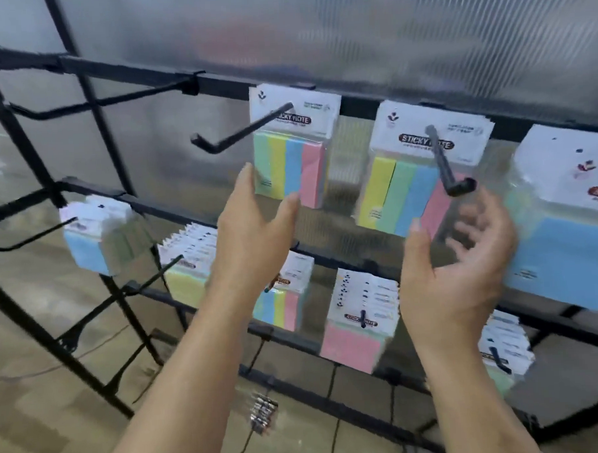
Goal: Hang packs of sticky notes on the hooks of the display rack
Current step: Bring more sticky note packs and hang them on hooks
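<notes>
Pastel four-colour pack of sticky notes [292,151]: hangs upright on a black hook [245,131] of the display rack [119,70], long axis vertical, white header uppermost, printed face outward. Left hand [253,228]: fingers [247,170] straight and spread, holding nothing; pack at 1 o'clock, just beside the tips. Right hand [463,263]: blurred, fingers loosely curled, empty; second pack [405,187] at 11 o'clock.

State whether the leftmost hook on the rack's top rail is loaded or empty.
Empty. The leftmost hook is a bare black rod along its whole length; no pack hangs on it.
</notes>
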`<act>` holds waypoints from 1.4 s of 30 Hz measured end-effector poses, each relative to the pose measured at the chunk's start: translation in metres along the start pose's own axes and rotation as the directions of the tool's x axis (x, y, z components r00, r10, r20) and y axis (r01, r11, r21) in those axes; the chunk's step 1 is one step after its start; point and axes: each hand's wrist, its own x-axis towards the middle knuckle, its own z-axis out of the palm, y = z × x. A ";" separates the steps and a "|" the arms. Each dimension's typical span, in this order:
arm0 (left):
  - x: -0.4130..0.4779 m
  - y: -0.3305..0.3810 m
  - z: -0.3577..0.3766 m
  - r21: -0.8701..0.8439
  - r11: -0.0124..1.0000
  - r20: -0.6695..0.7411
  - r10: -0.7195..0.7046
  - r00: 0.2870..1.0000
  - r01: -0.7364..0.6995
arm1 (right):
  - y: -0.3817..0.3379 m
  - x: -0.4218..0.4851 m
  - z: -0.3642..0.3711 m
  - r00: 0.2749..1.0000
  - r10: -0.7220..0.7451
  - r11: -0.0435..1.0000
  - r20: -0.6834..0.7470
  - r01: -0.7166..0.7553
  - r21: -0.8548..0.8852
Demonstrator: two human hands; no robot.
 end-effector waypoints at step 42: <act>0.028 -0.018 -0.079 -0.710 0.703 0.474 0.421 0.774 0.052 | -0.082 -0.012 0.033 0.878 0.418 0.908 -0.234 -0.413 0.071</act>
